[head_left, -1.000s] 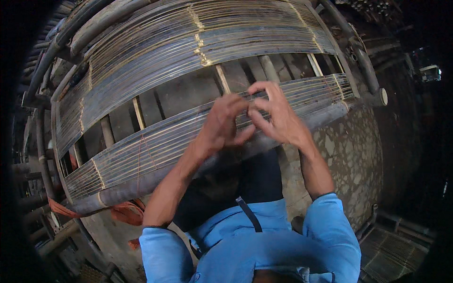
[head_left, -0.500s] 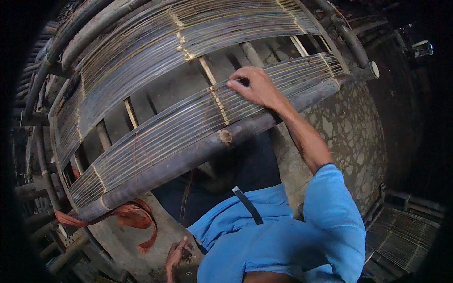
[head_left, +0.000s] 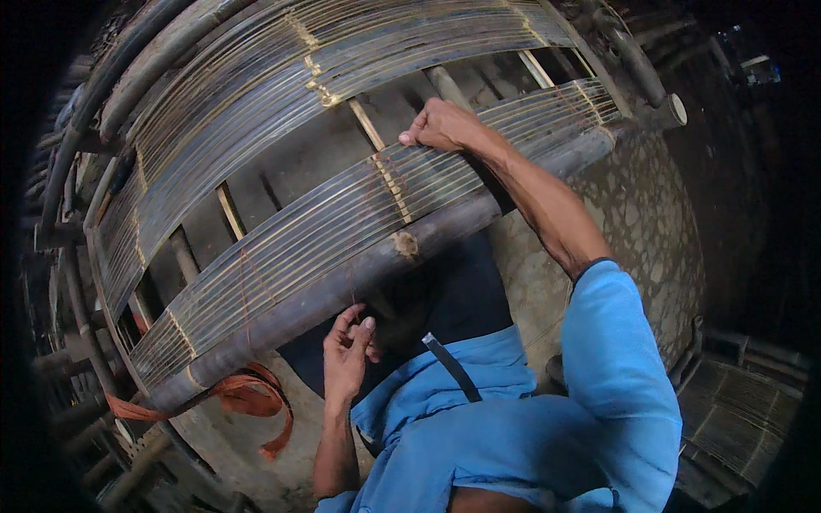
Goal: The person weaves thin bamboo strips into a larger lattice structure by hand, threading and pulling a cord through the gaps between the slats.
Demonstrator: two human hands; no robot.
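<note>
A panel of thin grey-brown slats [head_left: 299,244], bound crosswise with pale ties, spans a bamboo frame in front of me. Along its near side runs a thick bamboo pole [head_left: 299,301]. My right hand [head_left: 446,126] is closed in a pinch at the panel's far edge, right of a pale crosspiece [head_left: 368,126]; what is between its fingertips is too small to make out. Just below the pole, my left hand [head_left: 346,352] has curled fingers and thumb around the end of a thin reddish thread [head_left: 352,272] hanging over the pole.
A wider slatted panel [head_left: 231,120] lies beyond a gap crossed by bamboo bars. An orange cloth strip [head_left: 256,395] is tied round the pole's left end. Dark poles stand at left. Another slatted surface [head_left: 740,410] is at lower right, over the stone-patterned floor [head_left: 637,231].
My left hand has risen from low beside my body to the thread below the pole. My right hand has shifted slightly left and up, its fingers now more tightly closed.
</note>
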